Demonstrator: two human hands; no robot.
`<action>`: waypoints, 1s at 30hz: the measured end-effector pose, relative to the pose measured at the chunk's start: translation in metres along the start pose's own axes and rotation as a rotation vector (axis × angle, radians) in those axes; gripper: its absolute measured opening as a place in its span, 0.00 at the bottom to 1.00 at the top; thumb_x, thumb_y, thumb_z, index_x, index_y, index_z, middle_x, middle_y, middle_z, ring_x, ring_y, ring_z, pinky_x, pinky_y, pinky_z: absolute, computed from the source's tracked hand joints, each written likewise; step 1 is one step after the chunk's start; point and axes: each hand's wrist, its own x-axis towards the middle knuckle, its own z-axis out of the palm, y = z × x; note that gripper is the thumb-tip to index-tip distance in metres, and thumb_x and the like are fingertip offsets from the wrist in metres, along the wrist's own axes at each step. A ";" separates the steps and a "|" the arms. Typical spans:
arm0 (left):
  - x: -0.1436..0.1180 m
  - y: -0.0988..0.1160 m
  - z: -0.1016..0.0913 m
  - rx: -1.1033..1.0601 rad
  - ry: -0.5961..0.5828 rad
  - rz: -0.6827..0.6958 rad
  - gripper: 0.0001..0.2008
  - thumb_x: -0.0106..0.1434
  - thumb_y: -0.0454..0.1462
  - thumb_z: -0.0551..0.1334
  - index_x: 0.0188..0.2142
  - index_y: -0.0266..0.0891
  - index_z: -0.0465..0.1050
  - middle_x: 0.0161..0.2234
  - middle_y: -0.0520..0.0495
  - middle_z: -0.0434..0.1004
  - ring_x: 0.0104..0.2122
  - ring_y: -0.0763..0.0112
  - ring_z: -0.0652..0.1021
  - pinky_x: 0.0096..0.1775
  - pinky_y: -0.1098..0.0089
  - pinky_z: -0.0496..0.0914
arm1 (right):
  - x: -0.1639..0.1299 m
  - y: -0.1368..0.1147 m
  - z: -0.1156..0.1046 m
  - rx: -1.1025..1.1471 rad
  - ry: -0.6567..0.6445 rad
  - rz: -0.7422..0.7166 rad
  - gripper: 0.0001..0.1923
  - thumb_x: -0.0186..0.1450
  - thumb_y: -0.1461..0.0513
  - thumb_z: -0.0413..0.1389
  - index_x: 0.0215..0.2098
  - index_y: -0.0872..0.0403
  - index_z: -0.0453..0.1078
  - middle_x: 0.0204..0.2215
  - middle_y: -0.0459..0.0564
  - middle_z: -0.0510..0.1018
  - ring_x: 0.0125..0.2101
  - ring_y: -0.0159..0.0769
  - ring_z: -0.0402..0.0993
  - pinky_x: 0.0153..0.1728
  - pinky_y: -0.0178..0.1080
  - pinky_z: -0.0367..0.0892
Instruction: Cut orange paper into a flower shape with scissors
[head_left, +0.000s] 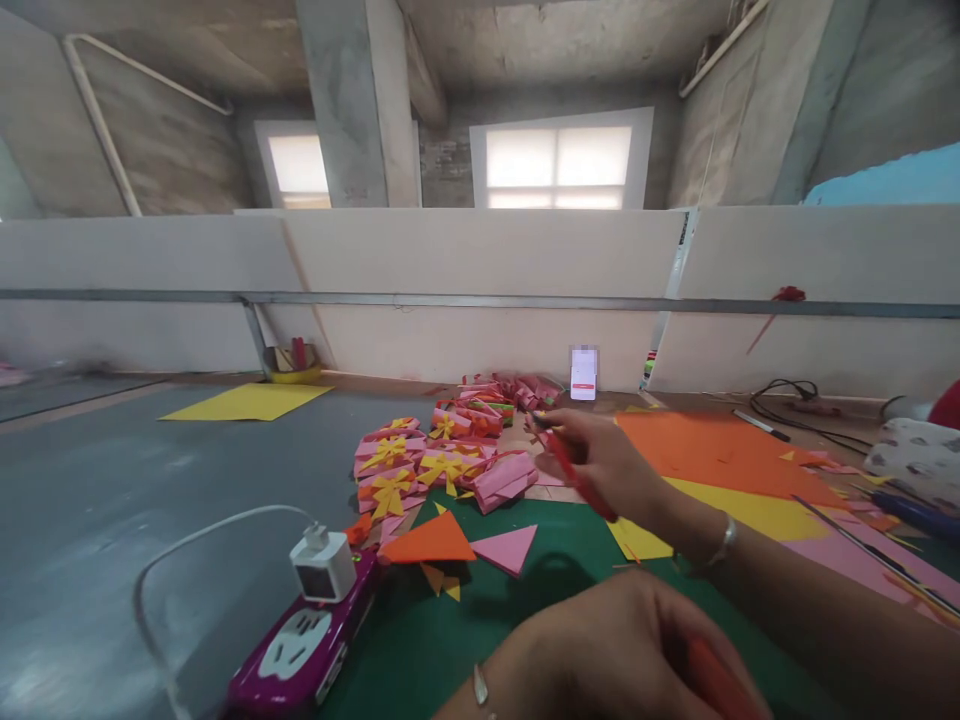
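Note:
My right hand (604, 462) reaches forward over the table and grips a thin red pen-like stick (576, 474), its tip pointing towards a pile of pink paper pieces with yellow bows (420, 465). A bracelet sits on that wrist. My left hand (611, 645) is close to the camera at the bottom, over the green sheet (450, 640), fingers curled around something red (716, 685) that is mostly hidden. An orange paper triangle (433, 541) and a pink one (507, 547) lie on the green sheet in front of it.
A purple power strip (304, 645) with a white charger (322, 567) and cable lies at the lower left. Orange (712, 445) and yellow (757, 510) sheets lie at the right. A phone (583, 373) leans on the white partition. A yellow sheet (244, 401) is far left.

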 end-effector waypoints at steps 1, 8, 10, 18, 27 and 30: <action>0.003 0.002 0.001 -0.059 0.122 0.032 0.17 0.34 0.36 0.74 0.28 0.36 0.79 0.25 0.50 0.79 0.26 0.70 0.77 0.30 0.72 0.70 | -0.006 0.010 -0.011 0.032 0.029 0.050 0.23 0.59 0.55 0.58 0.50 0.56 0.66 0.32 0.49 0.75 0.30 0.34 0.70 0.30 0.35 0.64; 0.026 0.001 -0.019 -0.411 0.733 0.244 0.21 0.36 0.34 0.74 0.33 0.34 0.75 0.23 0.49 0.77 0.21 0.74 0.73 0.27 0.73 0.65 | -0.082 0.037 -0.060 0.127 0.046 0.394 0.22 0.59 0.49 0.57 0.42 0.57 0.69 0.24 0.44 0.68 0.21 0.28 0.61 0.21 0.31 0.58; 0.026 0.000 -0.024 -0.391 0.763 0.254 0.21 0.37 0.34 0.74 0.33 0.35 0.74 0.23 0.50 0.77 0.21 0.75 0.73 0.27 0.74 0.64 | -0.097 0.035 -0.056 0.196 0.003 0.459 0.18 0.57 0.52 0.60 0.40 0.56 0.69 0.24 0.43 0.68 0.23 0.28 0.61 0.23 0.31 0.58; 0.025 -0.004 -0.015 -0.335 0.744 0.230 0.17 0.39 0.33 0.74 0.29 0.36 0.72 0.24 0.50 0.76 0.26 0.71 0.75 0.32 0.72 0.66 | -0.109 0.037 -0.029 0.618 0.050 0.449 0.15 0.52 0.67 0.61 0.38 0.56 0.67 0.25 0.42 0.73 0.23 0.26 0.64 0.24 0.30 0.58; 0.022 -0.008 -0.015 -0.323 0.687 0.187 0.12 0.44 0.34 0.73 0.28 0.34 0.74 0.25 0.47 0.76 0.26 0.72 0.74 0.32 0.72 0.66 | -0.108 0.028 -0.028 0.573 0.080 0.504 0.14 0.49 0.67 0.63 0.35 0.57 0.68 0.21 0.41 0.70 0.21 0.26 0.60 0.21 0.30 0.55; 0.021 -0.004 -0.017 -0.370 0.738 0.217 0.13 0.43 0.34 0.73 0.29 0.35 0.75 0.24 0.48 0.76 0.25 0.75 0.74 0.29 0.76 0.65 | -0.110 0.029 -0.036 0.433 0.001 0.457 0.12 0.53 0.66 0.61 0.37 0.57 0.68 0.23 0.41 0.68 0.23 0.27 0.59 0.23 0.31 0.55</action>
